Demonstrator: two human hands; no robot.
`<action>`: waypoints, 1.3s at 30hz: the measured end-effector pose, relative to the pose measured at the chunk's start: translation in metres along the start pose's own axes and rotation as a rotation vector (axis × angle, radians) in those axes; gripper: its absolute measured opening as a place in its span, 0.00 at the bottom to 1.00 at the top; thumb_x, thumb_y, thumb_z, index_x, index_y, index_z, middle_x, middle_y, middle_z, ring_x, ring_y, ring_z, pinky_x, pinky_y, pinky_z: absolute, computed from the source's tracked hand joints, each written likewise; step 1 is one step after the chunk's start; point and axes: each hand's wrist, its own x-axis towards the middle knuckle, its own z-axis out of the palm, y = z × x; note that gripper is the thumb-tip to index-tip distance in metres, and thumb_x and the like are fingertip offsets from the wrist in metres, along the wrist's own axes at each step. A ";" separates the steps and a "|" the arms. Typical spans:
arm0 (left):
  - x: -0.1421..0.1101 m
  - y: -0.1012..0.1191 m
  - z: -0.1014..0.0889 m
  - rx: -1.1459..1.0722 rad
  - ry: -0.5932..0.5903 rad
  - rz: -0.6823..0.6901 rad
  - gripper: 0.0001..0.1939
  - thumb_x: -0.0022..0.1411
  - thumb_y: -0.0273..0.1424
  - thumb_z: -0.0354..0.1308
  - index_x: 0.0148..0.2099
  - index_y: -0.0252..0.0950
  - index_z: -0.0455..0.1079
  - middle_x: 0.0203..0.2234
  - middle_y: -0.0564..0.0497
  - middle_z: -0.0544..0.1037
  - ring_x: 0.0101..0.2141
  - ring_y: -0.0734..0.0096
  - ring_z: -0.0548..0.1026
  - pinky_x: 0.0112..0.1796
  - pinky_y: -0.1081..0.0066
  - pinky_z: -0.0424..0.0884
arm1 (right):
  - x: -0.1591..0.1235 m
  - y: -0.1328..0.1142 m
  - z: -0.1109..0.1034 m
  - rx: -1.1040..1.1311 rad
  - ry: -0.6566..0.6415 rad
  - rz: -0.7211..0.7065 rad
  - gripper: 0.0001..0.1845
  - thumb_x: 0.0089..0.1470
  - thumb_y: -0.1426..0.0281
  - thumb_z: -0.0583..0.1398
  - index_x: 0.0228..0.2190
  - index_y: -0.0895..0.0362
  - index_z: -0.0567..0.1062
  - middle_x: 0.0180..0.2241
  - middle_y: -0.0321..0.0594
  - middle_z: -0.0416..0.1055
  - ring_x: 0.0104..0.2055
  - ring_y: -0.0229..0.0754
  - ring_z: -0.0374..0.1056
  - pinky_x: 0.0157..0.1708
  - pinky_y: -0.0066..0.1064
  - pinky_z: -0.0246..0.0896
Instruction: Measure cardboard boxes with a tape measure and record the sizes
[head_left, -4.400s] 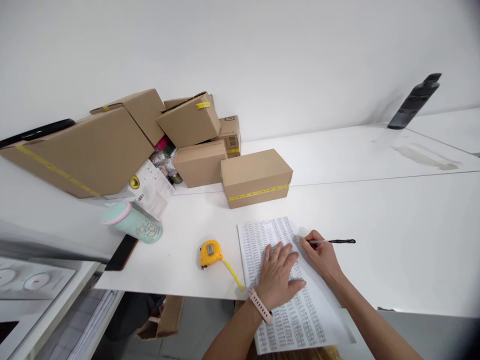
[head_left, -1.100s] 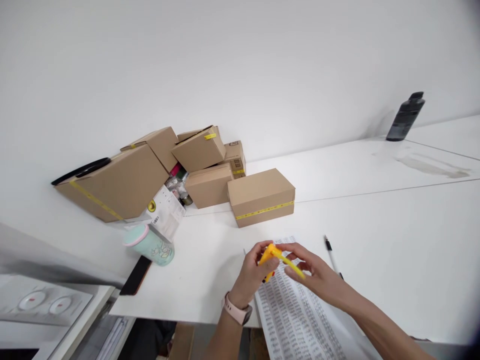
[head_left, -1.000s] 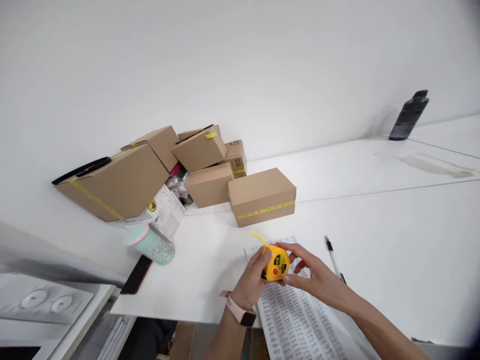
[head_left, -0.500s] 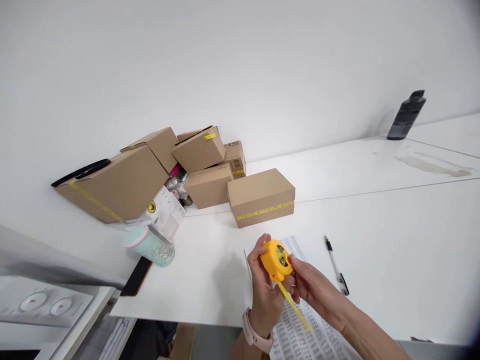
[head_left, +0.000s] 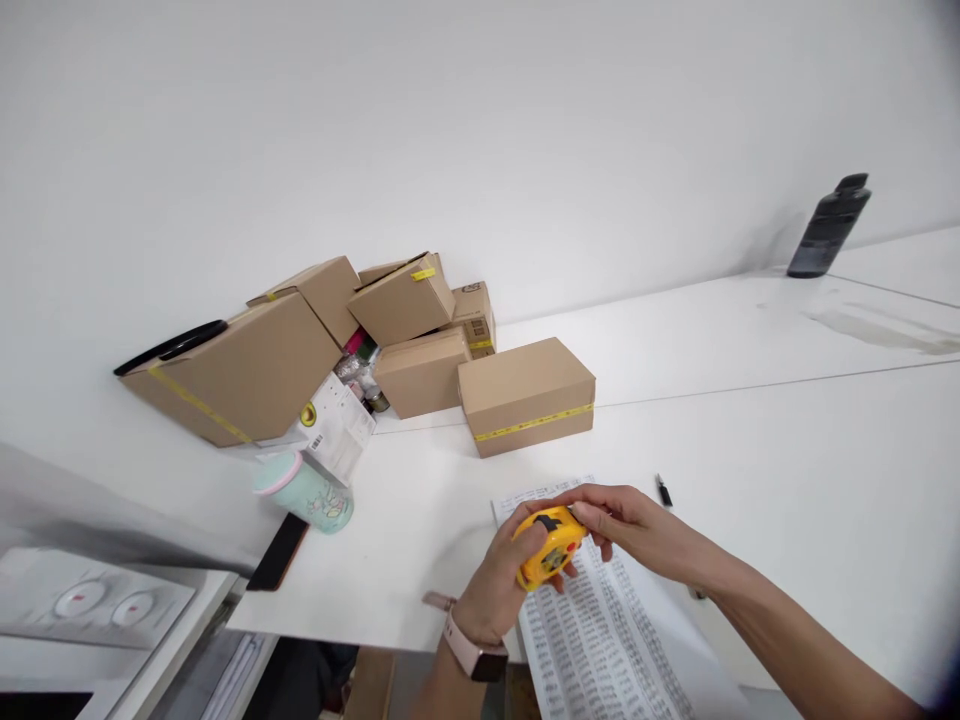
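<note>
**White desk [head_left: 780, 490] is bearing cardboard cartons, printed sheets and a tape measure held in two hands**

Along the wall, the largest carton [head_left: 240, 375] is standing at the left, a strip of yellow tape running down its side. Smaller cartons [head_left: 420, 370] are crowding next to it, one of them tilting. In front of these, a long taped carton [head_left: 529, 395] is sitting just beyond the hands. Printed sheets [head_left: 607, 640] covered in rows of small marks are lying below the hands, reaching past the near edge. A black bottle [head_left: 829, 230] is standing far off to the right, and a mint tumbler [head_left: 311, 495] with a pink rim is standing near the left edge.

The left hand [head_left: 499, 580] is wrapping around the tape measure's body, its thumb lying across the case. The right hand [head_left: 630, 515] is pinching the opposite end, thumb and forefinger closed; whether they are gripping case or blade, I cannot tell. The yellow tape measure [head_left: 556, 550] is hanging above the sheets' upper part, between both hands. A pink-strapped smartwatch [head_left: 476, 648] is circling the left wrist. A pen [head_left: 664, 490] is lying right of the sheets, partly hidden behind the right forearm.
</note>
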 end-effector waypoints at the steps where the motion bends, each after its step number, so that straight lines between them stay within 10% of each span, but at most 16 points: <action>1: 0.002 0.005 0.001 0.033 0.012 -0.004 0.26 0.60 0.46 0.64 0.53 0.34 0.68 0.40 0.43 0.77 0.31 0.67 0.76 0.28 0.72 0.65 | 0.004 0.001 -0.001 0.020 0.016 0.008 0.24 0.61 0.49 0.57 0.40 0.56 0.79 0.33 0.41 0.75 0.30 0.38 0.65 0.30 0.32 0.62; 7: 0.021 0.035 -0.006 0.117 0.032 -0.054 0.24 0.55 0.45 0.69 0.45 0.35 0.66 0.35 0.46 0.78 0.29 0.69 0.76 0.27 0.74 0.65 | 0.025 -0.007 -0.017 0.205 0.060 0.084 0.22 0.53 0.50 0.65 0.33 0.57 0.77 0.28 0.37 0.72 0.25 0.34 0.60 0.27 0.30 0.56; 15: 0.040 0.094 -0.074 0.098 0.315 0.071 0.26 0.54 0.47 0.67 0.47 0.33 0.72 0.36 0.46 0.78 0.28 0.70 0.76 0.24 0.75 0.65 | 0.071 -0.030 -0.124 0.262 0.599 -0.134 0.19 0.41 0.58 0.72 0.32 0.53 0.76 0.27 0.35 0.68 0.27 0.36 0.62 0.30 0.34 0.64; 22: 0.066 0.116 -0.062 0.297 0.160 0.048 0.23 0.58 0.46 0.63 0.48 0.33 0.73 0.37 0.45 0.79 0.26 0.70 0.76 0.23 0.76 0.62 | 0.110 -0.041 -0.068 -0.028 0.270 -0.020 0.31 0.52 0.42 0.62 0.43 0.55 0.78 0.47 0.46 0.75 0.43 0.44 0.70 0.42 0.36 0.68; 26: 0.048 0.131 -0.047 0.393 0.065 0.222 0.21 0.58 0.40 0.63 0.50 0.34 0.72 0.40 0.45 0.79 0.31 0.68 0.76 0.27 0.75 0.65 | 0.096 -0.058 -0.052 -0.171 0.351 -0.137 0.28 0.53 0.45 0.63 0.44 0.54 0.77 0.44 0.44 0.75 0.42 0.44 0.70 0.43 0.39 0.67; 33: 0.027 0.175 -0.056 0.405 0.211 0.354 0.18 0.59 0.34 0.59 0.50 0.31 0.72 0.41 0.45 0.78 0.33 0.66 0.78 0.29 0.74 0.68 | 0.085 -0.074 -0.102 -0.457 0.746 -0.276 0.15 0.60 0.60 0.61 0.44 0.56 0.78 0.47 0.44 0.74 0.50 0.46 0.69 0.48 0.40 0.63; 39: 0.084 0.164 -0.117 0.188 0.449 0.144 0.18 0.61 0.42 0.57 0.44 0.31 0.72 0.29 0.48 0.79 0.22 0.68 0.77 0.19 0.75 0.66 | 0.133 -0.013 -0.147 -0.261 0.762 0.151 0.27 0.65 0.57 0.54 0.55 0.64 0.69 0.58 0.57 0.66 0.57 0.47 0.64 0.50 0.38 0.62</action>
